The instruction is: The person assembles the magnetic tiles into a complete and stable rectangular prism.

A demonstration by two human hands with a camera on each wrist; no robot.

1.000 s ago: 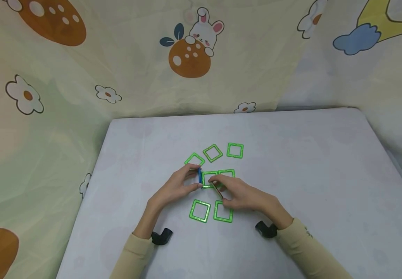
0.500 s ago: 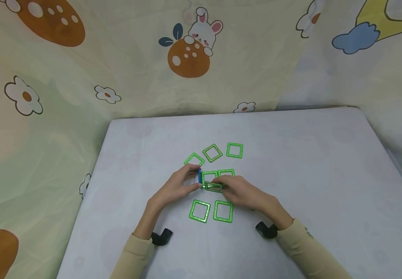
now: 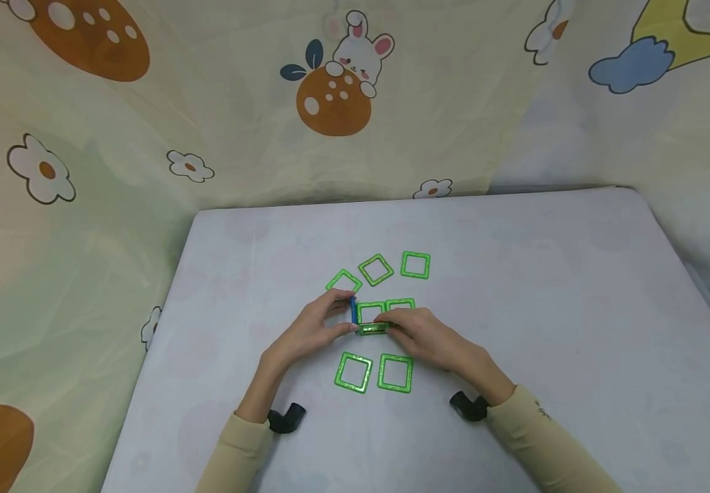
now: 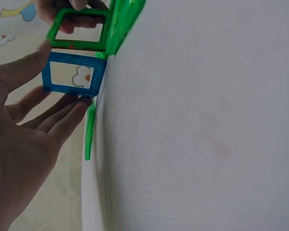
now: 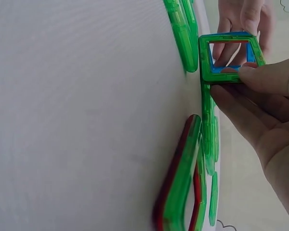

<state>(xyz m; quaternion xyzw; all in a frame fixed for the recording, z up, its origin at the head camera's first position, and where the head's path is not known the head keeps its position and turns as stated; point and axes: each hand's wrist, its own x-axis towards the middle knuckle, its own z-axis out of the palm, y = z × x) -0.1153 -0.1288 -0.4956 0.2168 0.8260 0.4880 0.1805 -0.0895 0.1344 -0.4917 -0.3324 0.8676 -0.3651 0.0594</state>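
From my end, I've got the left hand [image 3: 313, 323] pinching a blue square [image 3: 353, 311] upright at the left edge of a flat green square [image 3: 371, 305] on the surface [image 3: 527, 308]. Right hand [image 3: 425, 339]'s pinching a roughly upright green frame [image 3: 373, 330] along the near edge, right beside the blue.

I see tan sleeves [image 3: 225, 462], a bent black piece [image 3: 287, 419] beside each cuff [image 3: 248, 432], dark marks [image 3: 543, 411] near the right cuff.
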